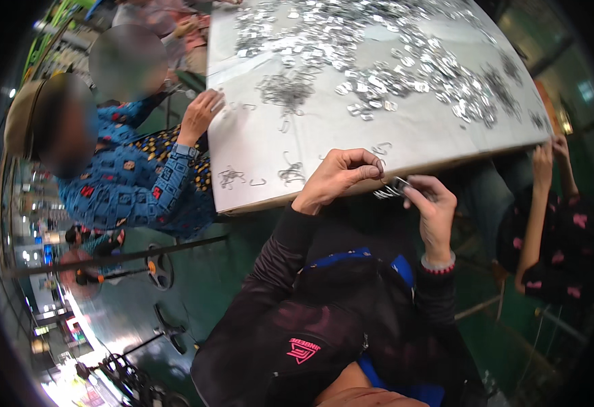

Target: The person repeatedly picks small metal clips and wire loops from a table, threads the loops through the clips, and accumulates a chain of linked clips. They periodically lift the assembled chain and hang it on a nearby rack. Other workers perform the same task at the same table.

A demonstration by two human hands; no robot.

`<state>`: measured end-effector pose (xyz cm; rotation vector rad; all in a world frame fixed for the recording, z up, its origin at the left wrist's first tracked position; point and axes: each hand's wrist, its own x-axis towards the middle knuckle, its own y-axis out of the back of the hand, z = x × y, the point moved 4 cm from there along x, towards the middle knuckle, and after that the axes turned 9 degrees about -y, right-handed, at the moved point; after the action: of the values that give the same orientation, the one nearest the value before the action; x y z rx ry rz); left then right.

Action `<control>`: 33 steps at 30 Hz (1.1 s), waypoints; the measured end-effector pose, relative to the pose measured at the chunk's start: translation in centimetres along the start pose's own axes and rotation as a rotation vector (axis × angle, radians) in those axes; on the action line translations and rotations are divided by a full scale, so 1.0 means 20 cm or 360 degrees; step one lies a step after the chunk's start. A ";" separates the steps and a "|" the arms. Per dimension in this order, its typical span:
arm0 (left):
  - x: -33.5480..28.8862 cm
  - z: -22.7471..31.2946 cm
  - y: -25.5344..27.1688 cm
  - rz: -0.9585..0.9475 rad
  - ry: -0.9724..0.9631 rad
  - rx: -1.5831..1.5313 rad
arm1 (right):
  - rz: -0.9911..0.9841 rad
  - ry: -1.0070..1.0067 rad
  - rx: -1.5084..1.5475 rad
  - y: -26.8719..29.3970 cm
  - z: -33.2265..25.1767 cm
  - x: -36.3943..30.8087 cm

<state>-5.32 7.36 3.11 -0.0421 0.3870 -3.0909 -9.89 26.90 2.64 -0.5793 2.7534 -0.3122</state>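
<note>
My left hand is closed in a pinch at the table's front edge, with a thin bent wire at its fingertips. Just to the right, my right hand grips several small shiny metal pieces between thumb and fingers. They look strung together, but how they join is too small to tell. Both hands are raised close together, the wire near the metal pieces. Beyond my left hand, a few wire hooks lie on the white tabletop.
Many shiny metal pieces spread over the far half of the table. A heap of dark wire hooks and a smaller pile lie toward the left. A co-worker's hand rests at the left edge; another person's hands are at the right corner.
</note>
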 end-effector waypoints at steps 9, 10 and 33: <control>0.04 -0.10 -0.15 -0.0036 -0.0066 -0.0010 | 0.0044 0.0035 0.0016 0.02 0.02 -0.02; 0.04 -0.11 -0.15 -0.0001 -0.0060 -0.0008 | 0.0062 0.0035 -0.0019 0.01 0.02 -0.02; 0.03 -0.09 -0.19 0.0112 -0.0253 0.0276 | 0.0287 0.0824 -0.1721 -0.13 0.18 1.09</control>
<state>-5.98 11.43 2.25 -0.2623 0.1114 -3.0105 -26.77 14.74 -5.44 -0.4947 3.2555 1.3118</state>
